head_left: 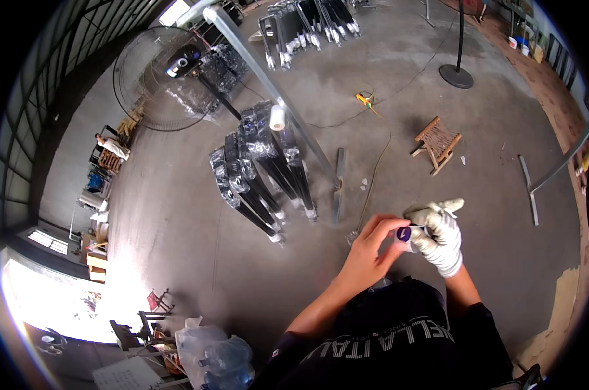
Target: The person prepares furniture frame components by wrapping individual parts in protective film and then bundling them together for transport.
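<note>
My bare left hand point(371, 249) pinches a small white item with a round dark purple face point(404, 234) between thumb and fingers, in front of my chest. On its other side, my right hand point(439, 237), in a white glove, closes on the same item. Its exact kind is too small to make out; part of it is hidden by the fingers. Both hands are close together above the grey floor.
Black frames wrapped in clear film point(259, 172) stand left of a metal post point(294, 117) bearing a white roll point(277, 117). A large fan point(158, 78) stands behind. A woven stool point(437, 143), a yellow socket block point(364, 99) with cable and a round-based stand point(456, 76) are ahead.
</note>
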`<state>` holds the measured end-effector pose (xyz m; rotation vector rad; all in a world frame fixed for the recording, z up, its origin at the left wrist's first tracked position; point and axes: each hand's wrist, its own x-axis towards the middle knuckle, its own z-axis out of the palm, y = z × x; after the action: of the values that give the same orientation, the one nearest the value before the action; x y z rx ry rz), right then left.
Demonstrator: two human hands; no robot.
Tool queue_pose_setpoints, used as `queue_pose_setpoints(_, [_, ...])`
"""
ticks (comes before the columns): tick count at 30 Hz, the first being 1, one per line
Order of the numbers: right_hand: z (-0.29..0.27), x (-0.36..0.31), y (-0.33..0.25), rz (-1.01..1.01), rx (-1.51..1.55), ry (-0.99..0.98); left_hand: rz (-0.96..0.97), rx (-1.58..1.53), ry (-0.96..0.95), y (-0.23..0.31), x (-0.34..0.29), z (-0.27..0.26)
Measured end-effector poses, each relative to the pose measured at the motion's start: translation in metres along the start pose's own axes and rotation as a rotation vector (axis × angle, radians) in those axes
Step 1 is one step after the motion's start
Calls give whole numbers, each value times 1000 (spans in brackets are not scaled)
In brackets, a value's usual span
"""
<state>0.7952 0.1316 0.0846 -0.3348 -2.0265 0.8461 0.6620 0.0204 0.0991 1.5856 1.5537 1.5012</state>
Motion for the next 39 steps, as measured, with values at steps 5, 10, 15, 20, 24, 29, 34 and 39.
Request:
queue_pose_setpoints(5, [73,4,-5,31,155,-79,-2,210,159,-27,-32,-51])
queue_pose_setpoints(10, [151,6,-20,289,427,-213,-30,370,323,-38,-61,-108])
queue_pose_setpoints(15, [218,40,-36,266,682,-315,-109,357,505,-54,-79,-162])
queue_pose_setpoints(20, [284,71,-13,497,749,-289,-81,308,664,-89,-79,-218])
queue_pose_setpoints(24, [333,113,30,721,830,-245,-266,160,795,-141,-52,-294])
queue_pose_setpoints(29, [401,176,71,578,744,-336,-474,268,685,-277,4,-419])
queue_pose_setpoints(34, [459,230,113,727,721,-231,-553,386,515,-395,85,-477])
queue_pose_setpoints(39, [483,265,144,740,712,-191,-647,452,454,-457,148,-488])
